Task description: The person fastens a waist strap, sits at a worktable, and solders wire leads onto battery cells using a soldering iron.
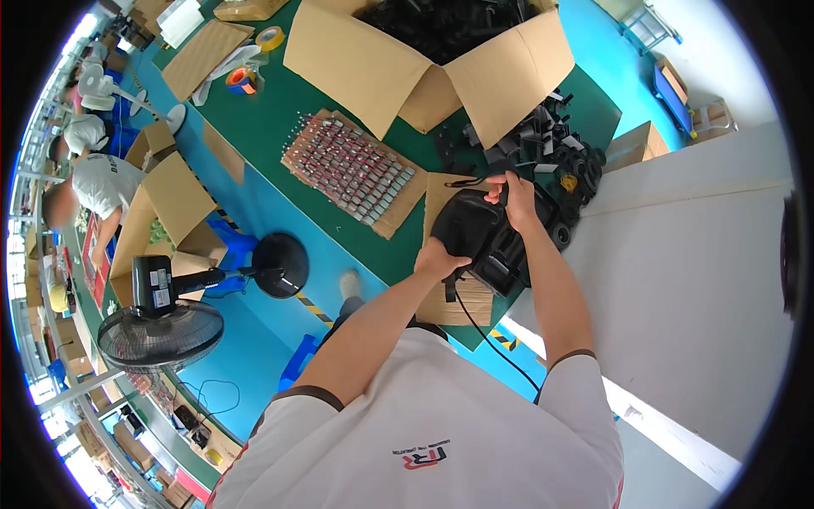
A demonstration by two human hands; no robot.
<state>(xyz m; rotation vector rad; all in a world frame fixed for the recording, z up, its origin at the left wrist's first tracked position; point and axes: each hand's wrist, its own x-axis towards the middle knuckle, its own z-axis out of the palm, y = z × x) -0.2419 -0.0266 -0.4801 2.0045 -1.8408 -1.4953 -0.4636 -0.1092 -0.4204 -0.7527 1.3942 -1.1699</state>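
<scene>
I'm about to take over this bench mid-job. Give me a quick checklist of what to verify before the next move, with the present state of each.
1. Left hand on the rounded black plastic appliance body: ok, it rests on the near edge.
2. Right hand at the body's far top: ok, fingers closed on it.
3. Black power cord free: cannot tell, it trails off the green table.
4. Flat cardboard sheet under the work: ok.
5. Loose black plastic parts within reach: ok, piled beyond the right hand.
</scene>
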